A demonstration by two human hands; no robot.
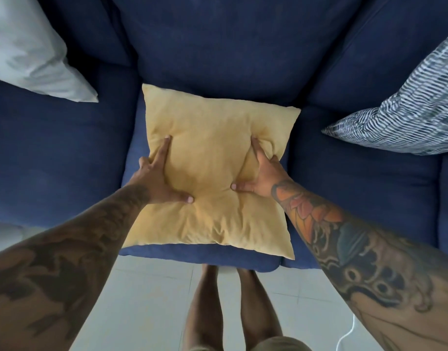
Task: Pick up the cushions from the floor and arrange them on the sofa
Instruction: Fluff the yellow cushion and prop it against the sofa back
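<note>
A person stands on the pale tiled floor (147,287) at the front edge of a blue sofa (218,46), bare legs just short of the seat, a white cord (347,333) trailing by the right foot; both tattooed forearms reach out and down to a yellow cushion (212,158) held over the middle seat, its far corners lying close to the backrest; the left hand (157,178) is spread, fingers up the cushion's left side and thumb pressed into its face; the right hand (261,173) is likewise spread, fingers sunk into the fabric and thumb pointing inward, so the stuffing dimples between the two grips; whether the cushion's lower edge rests on the seat cannot be told. Farther back, a white cushion (32,51) leans in the left corner and a striped cushion (405,107) in the right, well apart from the yellow one. The step in hand looks to be the placing of this third cushion; the next move would call for tipping it upright against the backrest, then easing both hands free.
</note>
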